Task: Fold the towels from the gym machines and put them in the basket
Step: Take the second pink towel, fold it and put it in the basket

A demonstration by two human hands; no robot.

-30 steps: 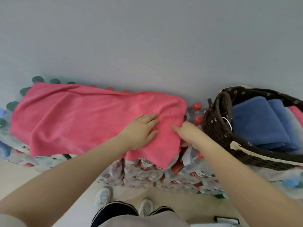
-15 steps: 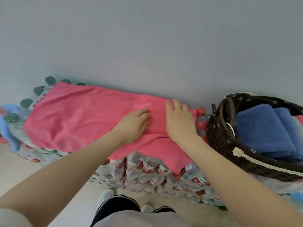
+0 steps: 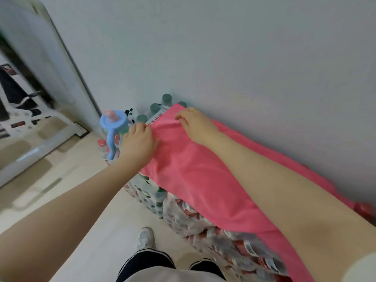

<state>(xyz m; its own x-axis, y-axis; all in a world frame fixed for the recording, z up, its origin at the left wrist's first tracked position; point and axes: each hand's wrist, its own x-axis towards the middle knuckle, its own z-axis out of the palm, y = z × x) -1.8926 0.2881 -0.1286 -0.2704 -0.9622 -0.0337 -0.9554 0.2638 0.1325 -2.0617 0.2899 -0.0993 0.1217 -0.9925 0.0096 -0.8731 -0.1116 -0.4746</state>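
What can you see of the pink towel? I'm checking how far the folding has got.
The pink towel is soft, plain cloth lying spread lengthwise on shrink-wrapped bottle packs along the wall, its near edge hanging over them. The left hand grips its far end at the near corner, and the right hand pinches the far corner.

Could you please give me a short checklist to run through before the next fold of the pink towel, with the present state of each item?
1. Left hand grips the left end of the pink microfibre towel: ok.
2. Right hand pinches the far left corner: ok.
3. Towel lies spread over the wrapped packs of plastic bottles: ok.
4. Front edge flat: not ok, it droops over the packs.
5. Blue plastic toy clear of the towel end: ok, it stands just left of it.
6. Basket ready to receive: cannot tell, out of view.
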